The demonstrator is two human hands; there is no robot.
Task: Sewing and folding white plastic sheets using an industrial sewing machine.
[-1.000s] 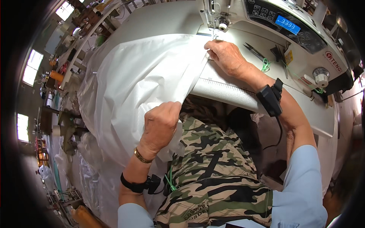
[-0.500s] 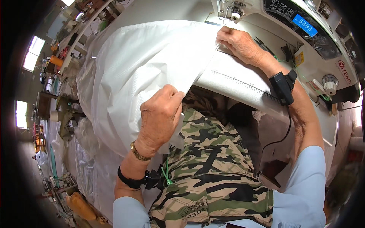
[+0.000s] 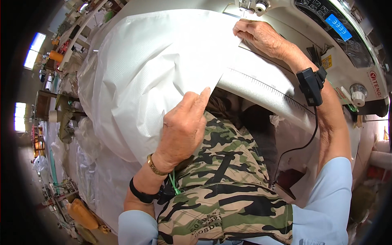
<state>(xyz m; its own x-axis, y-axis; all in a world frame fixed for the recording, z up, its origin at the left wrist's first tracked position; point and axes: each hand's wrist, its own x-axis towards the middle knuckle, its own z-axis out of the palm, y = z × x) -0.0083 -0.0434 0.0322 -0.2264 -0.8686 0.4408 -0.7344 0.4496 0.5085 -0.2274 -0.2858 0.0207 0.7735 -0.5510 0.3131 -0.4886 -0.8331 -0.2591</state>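
A large sheet of white non-woven fabric [image 3: 143, 57] spreads over the left of the sewing machine's bed and sags in folds toward my lap. My right hand [image 3: 259, 36] pinches its right edge just below the sewing machine's needle area [image 3: 247, 9]. Farther down the same edge, my left hand [image 3: 183, 126] grips the fabric, with its index finger stretched along the edge and the other fingers curled. The left thumb is hidden. Between the hands the edge runs fairly straight, beside the printed ruler [image 3: 269, 87] on the white machine bed.
At the right stands the machine head with a lit blue display [image 3: 338, 27] and a round knob [image 3: 358, 94]. A black cable [image 3: 300, 148] hangs from the device on my right wrist. Camouflage cloth [image 3: 228, 171] covers my lap. Cluttered shelves and an orange-yellow object [image 3: 83, 214] lie left.
My left hand has moved up and right along the fabric edge, and its index finger has straightened. The right hand keeps its pinch near the needle. The whole view has shifted slightly.
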